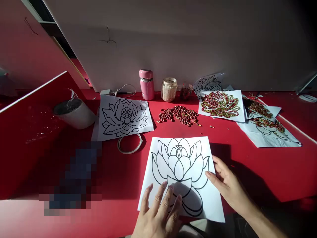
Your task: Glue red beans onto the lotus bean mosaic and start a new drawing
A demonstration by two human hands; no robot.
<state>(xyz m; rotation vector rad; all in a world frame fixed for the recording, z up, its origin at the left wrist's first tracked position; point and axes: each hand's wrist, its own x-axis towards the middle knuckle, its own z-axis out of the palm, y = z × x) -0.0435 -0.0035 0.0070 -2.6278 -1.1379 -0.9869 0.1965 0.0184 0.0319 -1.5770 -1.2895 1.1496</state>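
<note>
A white sheet with a black-outlined lotus drawing (pixel 179 168) lies in front of me, its near edge reaching the table's front. My left hand (pixel 158 211) rests on its lower part, fingers spread and stretched out. At the sheet's right edge, my right hand (pixel 226 185) has its thumb on top and its fingers beside and beneath the edge, pinching the paper. Beyond the sheet is a loose pile of reddish-brown beans (pixel 178 115). A second lotus drawing (pixel 125 115) lies to the left of the pile.
A pink flask (pixel 147 86), a glass jar of whitish contents (pixel 169 90) and a small dark red container (pixel 185 91) stand along the wall. Bean-covered pictures (pixel 220 104) lie at right. On the left are a tape ring (pixel 130 144) and a tilted white container (pixel 76 114).
</note>
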